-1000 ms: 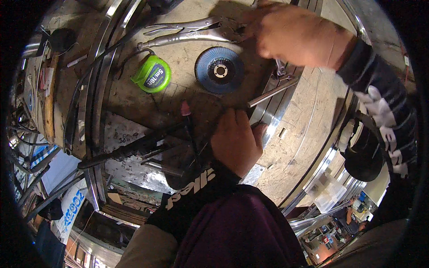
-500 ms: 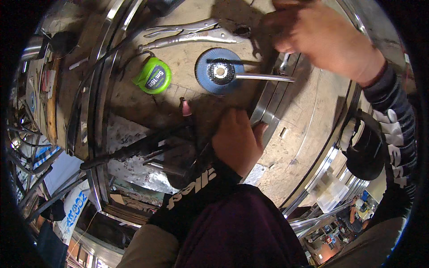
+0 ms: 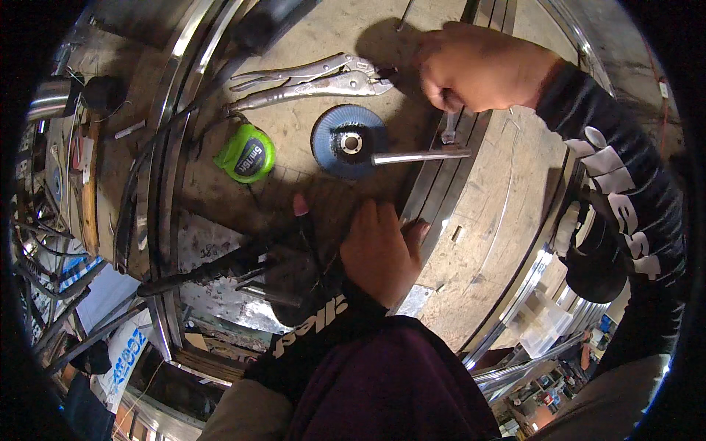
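The wrench (image 3: 449, 134) is bright chromed steel, its upper part hidden by the hand and its exposed end catching the light over long grey metal bars (image 3: 428, 192). Just below that end a slim, straight, shiny metal rod (image 3: 421, 156) lies across the bars, its left end reaching to the disc; whether wrench and rod touch cannot be told. The bars lie side by side on the worn, tan bench (image 3: 471, 268), dull on top with paler edges. The right hand's grip (image 3: 456, 70) is curled closed around the wrench. The left hand's grip (image 3: 381, 253) has its thumb parted from the fingers and laid on the near end of the bars; the fingertips are hidden, so how firmly it holds cannot be told. Counted, there is one wrench and one rod, with at least two bars, their exact number being unclear. To the left of these are one blue flap disc (image 3: 323, 140) with a dark centre, one lime-green tape measure (image 3: 248, 154), one pair of silver locking pliers (image 3: 298, 94) and one pink nozzle (image 3: 300, 205) on a black torch (image 3: 309, 234).
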### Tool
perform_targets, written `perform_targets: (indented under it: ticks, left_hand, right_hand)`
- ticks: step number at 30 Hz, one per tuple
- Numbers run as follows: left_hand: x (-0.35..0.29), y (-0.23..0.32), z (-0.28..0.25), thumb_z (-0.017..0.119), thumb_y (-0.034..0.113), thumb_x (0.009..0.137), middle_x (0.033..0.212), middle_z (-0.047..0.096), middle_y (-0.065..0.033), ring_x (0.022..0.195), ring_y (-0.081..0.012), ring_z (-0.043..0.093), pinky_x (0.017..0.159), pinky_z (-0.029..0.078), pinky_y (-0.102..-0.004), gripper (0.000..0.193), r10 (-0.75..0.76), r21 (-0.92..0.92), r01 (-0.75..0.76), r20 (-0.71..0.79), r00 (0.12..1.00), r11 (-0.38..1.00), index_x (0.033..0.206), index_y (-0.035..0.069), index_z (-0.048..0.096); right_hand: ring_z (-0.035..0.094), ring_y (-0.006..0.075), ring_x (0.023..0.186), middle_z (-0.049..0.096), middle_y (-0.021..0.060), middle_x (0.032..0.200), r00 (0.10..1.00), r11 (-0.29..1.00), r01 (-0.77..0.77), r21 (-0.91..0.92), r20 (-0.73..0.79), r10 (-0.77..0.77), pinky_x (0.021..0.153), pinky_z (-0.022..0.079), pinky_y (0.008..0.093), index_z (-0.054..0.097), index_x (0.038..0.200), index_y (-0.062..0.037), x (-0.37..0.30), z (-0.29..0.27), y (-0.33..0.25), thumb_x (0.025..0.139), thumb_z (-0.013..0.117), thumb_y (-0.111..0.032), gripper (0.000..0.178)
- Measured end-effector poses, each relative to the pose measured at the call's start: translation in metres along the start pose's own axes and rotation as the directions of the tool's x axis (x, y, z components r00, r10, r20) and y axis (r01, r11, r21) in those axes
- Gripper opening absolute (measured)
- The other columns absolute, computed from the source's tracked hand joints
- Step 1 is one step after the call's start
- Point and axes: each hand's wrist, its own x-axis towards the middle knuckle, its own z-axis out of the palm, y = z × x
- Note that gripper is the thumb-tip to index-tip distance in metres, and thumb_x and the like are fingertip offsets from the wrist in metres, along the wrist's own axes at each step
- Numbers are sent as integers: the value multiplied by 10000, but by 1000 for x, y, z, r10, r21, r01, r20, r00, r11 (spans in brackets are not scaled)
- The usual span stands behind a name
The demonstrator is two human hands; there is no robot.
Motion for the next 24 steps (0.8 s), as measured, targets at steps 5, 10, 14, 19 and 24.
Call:
perform_targets:
  ticks: [5,10,14,19,24]
  left_hand:
    - [-2,-1,3,814,452,876,1015,619,-187,871,-418,682,676,554,-512,502,-6,8,6,-28,1000,1000,1047,36,593]
    - [-3,0,4,795,458,899,1055,634,-192,921,-419,687,710,562,-512,501,-37,31,36,5,999,999,1088,34,606]
    - [-3,-4,7,795,457,907,1101,649,-205,953,-428,691,741,569,-507,500,15,36,-13,-51,999,999,1105,29,629]
    - [-2,-8,5,806,465,899,1137,669,-236,966,-438,709,764,605,-493,518,97,75,-91,-67,993,993,1103,20,636]
    - [-2,-14,8,826,418,896,1055,652,-209,908,-442,688,721,571,-516,500,140,62,-137,-50,989,989,1107,15,618]
  right_hand:
    - [711,287,889,735,104,885,901,924,157,350,-433,11,835,561,409,796,935,-56,-45,73,44,852,846,-182,159]
    - [739,305,871,763,146,902,932,791,12,611,-293,213,847,570,409,808,1019,-26,-75,79,32,910,819,-241,241]
    - [745,305,878,751,116,870,813,939,95,329,-570,117,804,568,410,782,924,-50,-77,68,32,851,785,-140,117]
    - [711,309,925,726,72,873,743,989,136,-50,-655,-135,809,547,429,758,854,-97,-57,52,21,825,753,-106,31]
    - [723,307,802,723,67,777,827,955,263,141,-542,-148,743,556,435,767,839,-109,-34,47,30,790,743,-146,66]
